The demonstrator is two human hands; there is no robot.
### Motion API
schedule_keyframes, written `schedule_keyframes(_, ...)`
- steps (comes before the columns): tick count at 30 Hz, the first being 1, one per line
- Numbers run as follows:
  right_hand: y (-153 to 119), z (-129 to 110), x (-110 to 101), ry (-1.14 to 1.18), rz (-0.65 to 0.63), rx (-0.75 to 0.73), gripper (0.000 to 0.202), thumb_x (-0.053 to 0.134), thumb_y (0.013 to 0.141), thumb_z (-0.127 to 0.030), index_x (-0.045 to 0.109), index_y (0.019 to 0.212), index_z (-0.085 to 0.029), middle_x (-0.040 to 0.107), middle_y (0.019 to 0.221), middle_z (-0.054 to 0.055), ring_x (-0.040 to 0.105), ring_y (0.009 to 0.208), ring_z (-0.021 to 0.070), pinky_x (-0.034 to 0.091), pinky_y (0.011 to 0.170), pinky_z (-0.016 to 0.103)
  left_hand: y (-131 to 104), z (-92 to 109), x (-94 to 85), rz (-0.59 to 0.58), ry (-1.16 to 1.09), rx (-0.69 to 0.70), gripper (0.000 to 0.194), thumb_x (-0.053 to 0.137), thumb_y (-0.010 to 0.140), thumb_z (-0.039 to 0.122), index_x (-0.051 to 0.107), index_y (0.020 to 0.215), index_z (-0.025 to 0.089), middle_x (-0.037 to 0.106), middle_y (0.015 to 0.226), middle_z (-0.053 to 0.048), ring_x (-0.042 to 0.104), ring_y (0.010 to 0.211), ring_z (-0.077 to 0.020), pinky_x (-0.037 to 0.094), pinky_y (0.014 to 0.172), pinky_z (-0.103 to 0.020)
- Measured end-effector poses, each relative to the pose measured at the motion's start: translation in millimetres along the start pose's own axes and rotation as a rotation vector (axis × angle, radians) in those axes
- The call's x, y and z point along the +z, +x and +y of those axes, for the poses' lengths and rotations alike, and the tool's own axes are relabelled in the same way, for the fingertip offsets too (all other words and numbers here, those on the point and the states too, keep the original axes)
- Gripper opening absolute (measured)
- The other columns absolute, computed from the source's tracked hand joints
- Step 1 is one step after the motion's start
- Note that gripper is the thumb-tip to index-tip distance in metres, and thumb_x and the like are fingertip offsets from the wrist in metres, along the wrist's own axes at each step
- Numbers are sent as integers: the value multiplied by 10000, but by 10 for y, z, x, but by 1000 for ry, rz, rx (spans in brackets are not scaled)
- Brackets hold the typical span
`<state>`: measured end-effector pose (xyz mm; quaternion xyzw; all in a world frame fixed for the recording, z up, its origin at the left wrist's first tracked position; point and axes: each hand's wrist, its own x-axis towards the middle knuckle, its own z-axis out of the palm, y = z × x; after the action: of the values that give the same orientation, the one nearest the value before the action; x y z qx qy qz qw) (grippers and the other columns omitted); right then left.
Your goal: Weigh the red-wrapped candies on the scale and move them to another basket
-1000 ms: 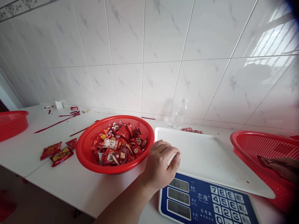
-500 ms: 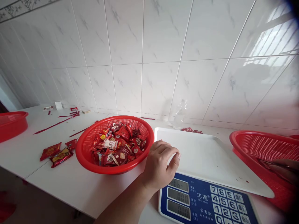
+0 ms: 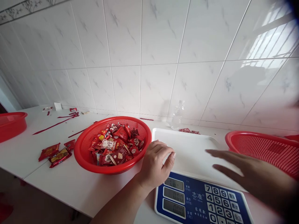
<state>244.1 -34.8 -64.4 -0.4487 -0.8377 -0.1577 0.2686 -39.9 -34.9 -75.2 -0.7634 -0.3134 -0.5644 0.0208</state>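
Note:
My left hand [image 3: 157,163] hovers at the near left corner of a scale's white tray [image 3: 190,149], beside a red plastic basket [image 3: 93,168]. Its fingers are curled and the thumb tip is close to the index finger; no object shows between them. The basket is filled with small red-wrapped snack packets [image 3: 120,152]. Over the right part of the tray is my right hand [image 3: 245,174], slightly blurred, fingers stretched out and holding nothing. Below the tray is the scale's blue panel [image 3: 196,199] with number keys and three displays.
Another red basket [image 3: 238,137] stands at the right, and a red container [image 3: 11,126] at the far left. Loose packets [image 3: 60,157] lie left of the filled basket. A clear bottle [image 3: 177,115] stands by the tiled wall [image 3: 158,87]. Red strips [image 3: 56,124] lie on the table.
My right hand has come out of the right basket and moved left over the tray, its fingers now stretched out. My left hand keeps its curled pose. The view has shifted slightly.

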Motion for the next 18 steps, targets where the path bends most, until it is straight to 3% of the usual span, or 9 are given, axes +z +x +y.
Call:
schedule_keyframes(3, 299, -342, 41, 123, -296, -78, 397, 479, 936, -466, 556, 1312, -363, 712, 1163, 51, 707, 972, 258, 607, 763, 395, 0, 2, -2, -2, 17, -4, 146, 486, 931, 203, 621, 878, 181, 678, 780, -46, 618, 837, -202, 499, 890, -412)
schedule_keyframes(8, 516, -807, -25, 261, -436, -153, 346, 489, 939, -360, 605, 1263, -321, 727, 1129, 43, 711, 965, 259, 597, 788, 416, -2, 0, 15, -2, 36, -14, 153, 487, 937, 219, 624, 880, 183, 678, 780, -50, 621, 839, -206, 508, 864, -405)
schedule_keyframes(12, 566, -857, -22, 271, -466, -145, 267, 520, 910, -263, 674, 1126, -290, 739, 1090, 51, 723, 916, 268, 607, 732, 403, -7, 0, 25, -20, 45, -26, 146, 489, 934, 208, 622, 877, 187, 671, 781, -46, 619, 827, -201, 507, 859, -399)
schedule_keyframes(18, 506, -759, 40, 267, -504, -129, 251, 513, 904, -239, 665, 1100, -281, 746, 1063, 46, 727, 895, 268, 608, 722, 419, -7, 27, 27, -34, 52, -14, 111, 516, 914, 163, 619, 873, 177, 663, 778, -42, 613, 842, -199, 497, 859, -379)
